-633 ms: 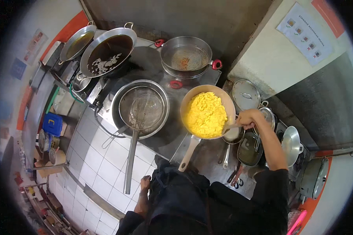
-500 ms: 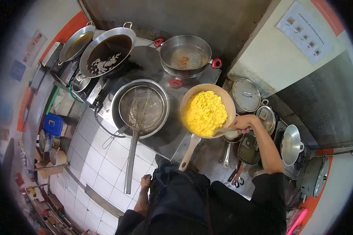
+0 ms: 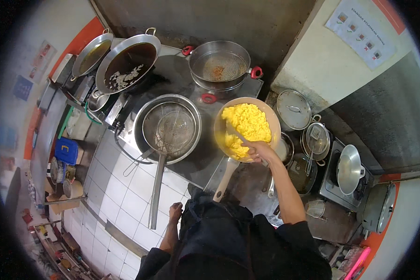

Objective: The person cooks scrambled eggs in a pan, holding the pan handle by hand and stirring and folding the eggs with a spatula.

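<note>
A beige frying pan (image 3: 268, 116) full of yellow scrambled egg (image 3: 246, 125) sits on the stove, its pale handle pointing toward me. My right hand (image 3: 260, 150) is over the pan's near rim, shut on a pale spatula (image 3: 235, 134) whose blade lies in the egg. My left hand (image 3: 175, 211) hangs low by my hip, near the tiled counter edge, fingers loosely curled and holding nothing.
A steel bowl with a wire skimmer (image 3: 169, 129) stands left of the pan. A wok of dark oil (image 3: 127, 61) and a second wok (image 3: 91, 53) are at back left, a strainer pot (image 3: 219, 66) behind. Lidded pots (image 3: 294, 109) and a small burner with a lid (image 3: 349, 169) crowd the right.
My right hand moved from the pan's right side to its near rim, and the spatula now reaches into the egg. My left hand stayed low.
</note>
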